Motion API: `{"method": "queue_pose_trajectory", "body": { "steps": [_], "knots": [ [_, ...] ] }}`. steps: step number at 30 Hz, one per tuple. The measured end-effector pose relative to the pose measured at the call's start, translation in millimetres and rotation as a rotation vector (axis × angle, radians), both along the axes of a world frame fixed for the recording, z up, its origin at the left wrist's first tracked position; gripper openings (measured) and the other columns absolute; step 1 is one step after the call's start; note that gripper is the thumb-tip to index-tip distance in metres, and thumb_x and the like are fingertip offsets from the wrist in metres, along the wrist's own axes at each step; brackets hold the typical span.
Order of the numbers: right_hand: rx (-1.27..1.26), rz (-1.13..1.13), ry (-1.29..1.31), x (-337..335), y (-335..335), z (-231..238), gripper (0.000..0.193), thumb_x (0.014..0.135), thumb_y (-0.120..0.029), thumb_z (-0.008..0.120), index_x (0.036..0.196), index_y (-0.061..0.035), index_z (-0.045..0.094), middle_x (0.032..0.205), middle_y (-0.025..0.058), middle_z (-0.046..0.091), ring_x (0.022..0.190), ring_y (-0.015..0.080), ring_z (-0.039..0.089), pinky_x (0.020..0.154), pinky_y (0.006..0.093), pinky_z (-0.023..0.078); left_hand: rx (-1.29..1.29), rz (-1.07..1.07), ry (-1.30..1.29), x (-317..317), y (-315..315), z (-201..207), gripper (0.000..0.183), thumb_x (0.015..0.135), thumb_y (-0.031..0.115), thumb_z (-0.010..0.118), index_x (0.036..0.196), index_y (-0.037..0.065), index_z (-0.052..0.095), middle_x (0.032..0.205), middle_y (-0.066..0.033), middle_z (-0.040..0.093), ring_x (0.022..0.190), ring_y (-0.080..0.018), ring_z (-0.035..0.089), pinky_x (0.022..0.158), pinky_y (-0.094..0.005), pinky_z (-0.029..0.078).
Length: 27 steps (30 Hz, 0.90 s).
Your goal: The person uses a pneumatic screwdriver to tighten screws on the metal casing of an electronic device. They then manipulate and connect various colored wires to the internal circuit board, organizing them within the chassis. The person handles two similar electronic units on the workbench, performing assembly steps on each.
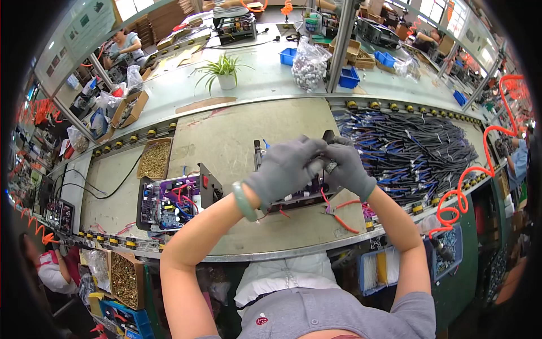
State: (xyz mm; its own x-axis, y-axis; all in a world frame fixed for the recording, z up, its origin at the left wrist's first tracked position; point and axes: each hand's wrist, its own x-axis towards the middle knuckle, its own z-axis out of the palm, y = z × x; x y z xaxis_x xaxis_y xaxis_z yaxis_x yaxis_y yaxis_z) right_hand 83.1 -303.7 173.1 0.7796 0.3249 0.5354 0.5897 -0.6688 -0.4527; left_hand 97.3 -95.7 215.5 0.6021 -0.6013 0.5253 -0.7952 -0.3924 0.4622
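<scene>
Both hands wear grey gloves and meet above an open electronic unit [299, 199], which they largely cover. My left hand [285, 169] has its fingers bent and pinched together, a green bangle at its wrist. Fingertip to fingertip with it, my right hand [349, 166] is closed too. A small dark piece shows between the hands, too hidden to name. Beside the unit, right of it, lie cutting pliers [340, 219] with red-orange handles. A second open unit [169, 204] with a purple circuit board and red wires sits to the left.
Bundles of black cables [418, 152] with blue ends cover the bench's right side. A box of small brass parts [154, 159] stands at the left. A coiled orange air hose [451, 212] hangs at the right. Beyond the roller rail is a potted plant [227, 81].
</scene>
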Motion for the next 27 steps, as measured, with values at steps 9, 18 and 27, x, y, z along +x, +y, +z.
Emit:
{"method": "queue_pose_trajectory", "body": {
  "steps": [9, 18, 27],
  "knots": [
    [-0.084, 0.015, 0.018, -1, 3, -5, 0.009, 0.079, -0.015, 0.07, 0.088, -0.0121, 0.069, 0.078, 0.0072, 0.068, 0.081, 0.0267, 0.066, 0.098, 0.0405, 0.041, 0.277, 0.06, -0.17, 11, -10, -4, 0.014, 0.084, 0.023, 0.068, 0.094, 0.014, 0.067, 0.084, -0.0092, 0.066, 0.077, -0.0319, 0.067, 0.068, -0.0437, 0.054],
    [-0.078, -0.033, -0.051, -8, 3, -10, 0.008, 0.083, -0.019, 0.07, 0.081, -0.0115, 0.068, 0.071, 0.0098, 0.065, 0.073, 0.0287, 0.065, 0.098, 0.041, 0.043, 0.281, 0.178, 0.168, 12, -7, -20, 0.016, 0.088, 0.021, 0.06, 0.097, 0.01, 0.068, 0.089, -0.0135, 0.069, 0.083, -0.0352, 0.067, 0.073, -0.0454, 0.053],
    [-0.304, -0.008, -0.127, -9, 6, 3, 0.009, 0.074, -0.006, 0.065, 0.07, -0.0136, 0.062, 0.066, 0.0058, 0.063, 0.069, 0.0268, 0.063, 0.094, 0.0404, 0.044, 0.413, 0.177, 0.235, 3, -2, -12, 0.023, 0.086, 0.023, 0.061, 0.105, 0.01, 0.068, 0.1, -0.0149, 0.068, 0.093, -0.0364, 0.066, 0.079, -0.0473, 0.052]
  ]
}}
